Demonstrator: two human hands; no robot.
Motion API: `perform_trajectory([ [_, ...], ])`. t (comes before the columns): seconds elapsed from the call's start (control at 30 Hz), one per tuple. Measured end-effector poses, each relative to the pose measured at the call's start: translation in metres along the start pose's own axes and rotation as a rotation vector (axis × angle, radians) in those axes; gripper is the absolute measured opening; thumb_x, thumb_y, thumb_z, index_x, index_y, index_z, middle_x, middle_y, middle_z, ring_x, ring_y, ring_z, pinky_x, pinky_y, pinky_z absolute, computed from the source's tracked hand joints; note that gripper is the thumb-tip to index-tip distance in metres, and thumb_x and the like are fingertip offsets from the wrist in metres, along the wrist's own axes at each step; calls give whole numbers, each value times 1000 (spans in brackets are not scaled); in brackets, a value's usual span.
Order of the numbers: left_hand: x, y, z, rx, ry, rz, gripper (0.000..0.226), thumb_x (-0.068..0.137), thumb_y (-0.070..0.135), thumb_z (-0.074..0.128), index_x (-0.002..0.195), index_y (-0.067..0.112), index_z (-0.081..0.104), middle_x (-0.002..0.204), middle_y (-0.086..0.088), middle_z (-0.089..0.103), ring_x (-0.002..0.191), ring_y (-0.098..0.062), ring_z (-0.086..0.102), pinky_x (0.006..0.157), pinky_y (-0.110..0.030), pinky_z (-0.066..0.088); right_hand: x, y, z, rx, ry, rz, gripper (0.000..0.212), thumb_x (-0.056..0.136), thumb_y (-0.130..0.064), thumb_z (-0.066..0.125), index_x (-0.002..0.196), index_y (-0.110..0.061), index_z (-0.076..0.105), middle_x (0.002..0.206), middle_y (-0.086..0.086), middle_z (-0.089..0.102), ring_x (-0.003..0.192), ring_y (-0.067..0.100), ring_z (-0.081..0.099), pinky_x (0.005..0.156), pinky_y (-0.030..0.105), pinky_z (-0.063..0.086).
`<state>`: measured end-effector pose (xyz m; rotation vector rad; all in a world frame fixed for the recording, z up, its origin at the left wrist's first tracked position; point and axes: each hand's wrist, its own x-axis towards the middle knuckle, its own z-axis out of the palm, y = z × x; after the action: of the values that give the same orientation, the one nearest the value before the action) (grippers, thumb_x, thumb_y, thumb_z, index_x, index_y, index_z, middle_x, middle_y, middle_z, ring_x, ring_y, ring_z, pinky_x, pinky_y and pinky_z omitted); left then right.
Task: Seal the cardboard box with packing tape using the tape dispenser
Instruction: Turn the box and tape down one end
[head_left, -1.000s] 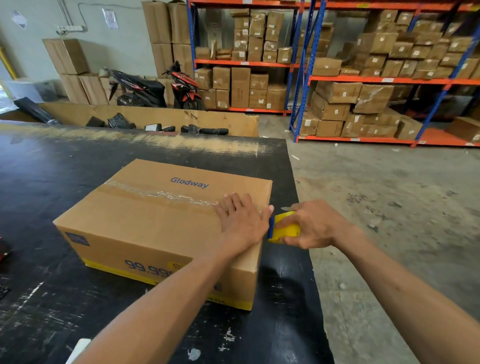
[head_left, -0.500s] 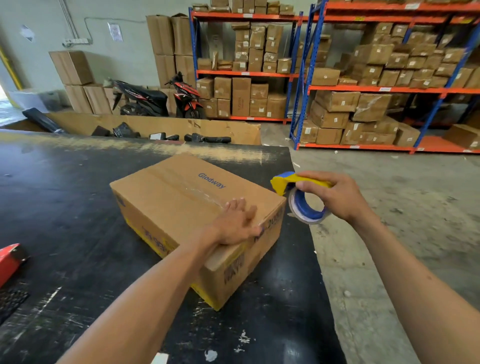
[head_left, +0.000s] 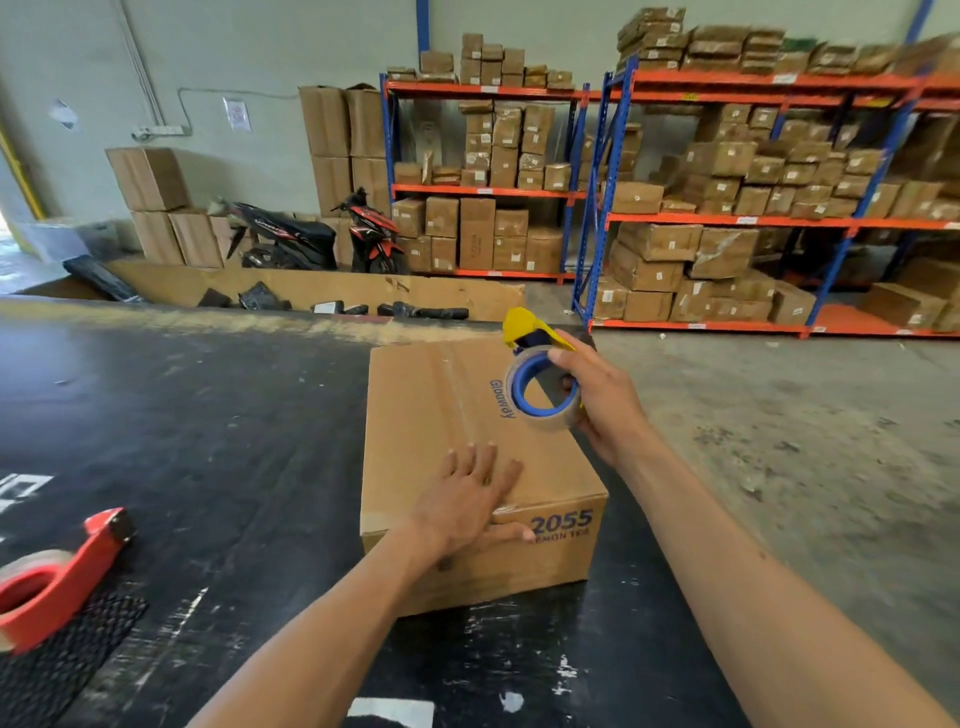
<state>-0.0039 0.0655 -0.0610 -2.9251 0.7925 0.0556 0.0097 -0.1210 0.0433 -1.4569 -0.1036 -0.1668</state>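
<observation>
A closed brown cardboard box (head_left: 431, 410) lies on the black table (head_left: 208, 441), its short end with the blue "2055" print facing me. A strip of clear tape runs along the top seam, away from me. My left hand (head_left: 467, 499) rests flat on the box's near top edge, fingers spread, thumb over the front face. My right hand (head_left: 602, 400) holds the yellow tape dispenser (head_left: 540, 374) with its blue-cored tape roll in the air above the box's far right corner.
A red tape dispenser (head_left: 52, 577) lies on a black mesh mat at the table's left near edge. The table's right edge drops to the concrete floor (head_left: 779, 441). Blue and orange shelves (head_left: 727, 218) with cartons and two parked scooters (head_left: 322, 239) stand far behind.
The box has turned under my left hand, its short end now facing me. My right hand lifted the yellow dispenser from the box's side to above its far right corner.
</observation>
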Motion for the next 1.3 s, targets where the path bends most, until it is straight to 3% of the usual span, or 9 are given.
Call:
perform_trajectory([
  [0.17, -25, -29, 4, -29, 10, 146, 93, 89, 77, 31, 159, 28, -5, 166, -18, -3, 152, -37, 0, 122, -42, -2, -21, -3, 11, 26, 74, -7, 30, 90, -29, 65, 118, -23, 74, 84, -6, 65, 76, 12, 47, 66, 24, 42],
  [0.43, -48, -48, 1, -97, 12, 243, 93, 87, 77, 37, 159, 31, -1, 166, -17, -4, 152, -35, -4, 121, -38, -6, -62, 7, 33, -60, 113, 0, 33, 83, -32, 72, 116, -35, 75, 107, -5, 76, 109, 16, 65, 97, 36, 49],
  [0.53, -51, -48, -4, -149, -11, 229, 95, 87, 75, 45, 159, 30, 1, 166, -18, -5, 152, -36, -6, 121, -41, -8, -76, 0, 39, -135, 91, -49, 32, 84, -26, 76, 114, -35, 76, 104, -10, 77, 102, 14, 65, 89, 32, 50],
  [0.6, -56, -45, -13, -372, -6, 180, 89, 90, 64, 54, 159, 26, 13, 167, -13, 1, 153, -29, -3, 122, -40, -4, -87, -7, 38, -190, 56, -92, 34, 85, -22, 77, 117, -32, 74, 105, -13, 76, 100, 8, 66, 83, 23, 50],
  [0.7, -67, -39, -39, -1146, 27, 39, 59, 99, 41, 51, 152, 20, 38, 160, -4, 34, 144, -16, 34, 115, -29, 28, -105, -16, 33, -279, 2, -183, 40, 84, -16, 78, 122, -26, 73, 111, -5, 75, 89, 0, 68, 72, 13, 50],
  [0.83, -83, -47, -72, -1990, -53, -128, 59, 102, 50, 39, 130, 1, 57, 126, -25, 65, 113, -38, 66, 106, -49, 47, -126, -18, 25, -570, -9, -529, 40, 82, -27, 80, 121, -31, 73, 95, 12, 65, 82, 24, 61, 68, 33, 49],
  [0.93, -98, -58, -87, -2217, -111, -85, 65, 100, 52, 42, 130, -4, 55, 123, -32, 64, 115, -44, 64, 105, -53, 46, -126, -12, 17, -855, -116, -790, 37, 83, -37, 78, 119, -31, 74, 82, 7, 59, 71, 21, 56, 58, 32, 43],
  [1.1, -109, -59, -86, -2163, 3, -192, 45, 97, 34, 59, 124, -2, 59, 115, -24, 71, 99, -32, 73, 86, -41, 60, -122, 3, 22, -902, -180, -826, 36, 82, -42, 80, 117, -36, 74, 83, 3, 59, 71, 18, 58, 56, 38, 47],
  [1.3, -113, -71, -83, -2282, 78, -347, 22, 91, 7, 68, 111, 0, 66, 96, -20, 76, 79, -25, 76, 74, -36, 63, -115, -3, 47, -792, -228, -754, 42, 79, -17, 82, 120, -22, 74, 93, -25, 55, 82, 2, 57, 69, 9, 37],
])
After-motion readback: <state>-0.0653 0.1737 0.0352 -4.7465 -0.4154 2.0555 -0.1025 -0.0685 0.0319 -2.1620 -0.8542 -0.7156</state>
